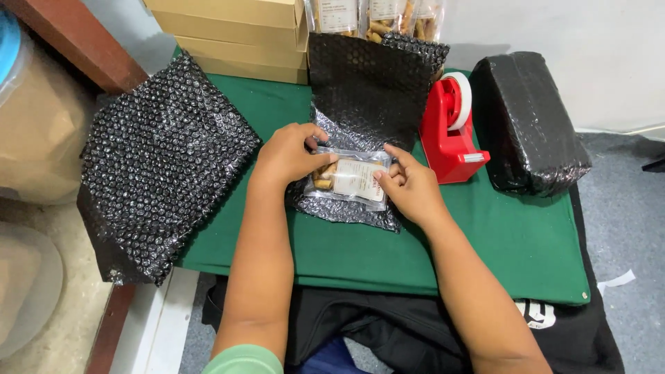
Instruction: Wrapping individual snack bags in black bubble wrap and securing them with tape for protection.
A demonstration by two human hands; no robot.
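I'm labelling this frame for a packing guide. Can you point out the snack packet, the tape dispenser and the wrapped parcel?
Snack packet (353, 180): head view, on its pale label.
Tape dispenser (447, 149): head view, on its red body.
Wrapped parcel (530, 121): head view, on its black top face.

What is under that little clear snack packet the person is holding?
The snack packet lies on a sheet of black bubble wrap, which rests on the green mat. Both the left hand and right hand touch it. The wrap directly beneath is covered.

Clear snack pouch (350, 180), white label (360, 179), centre
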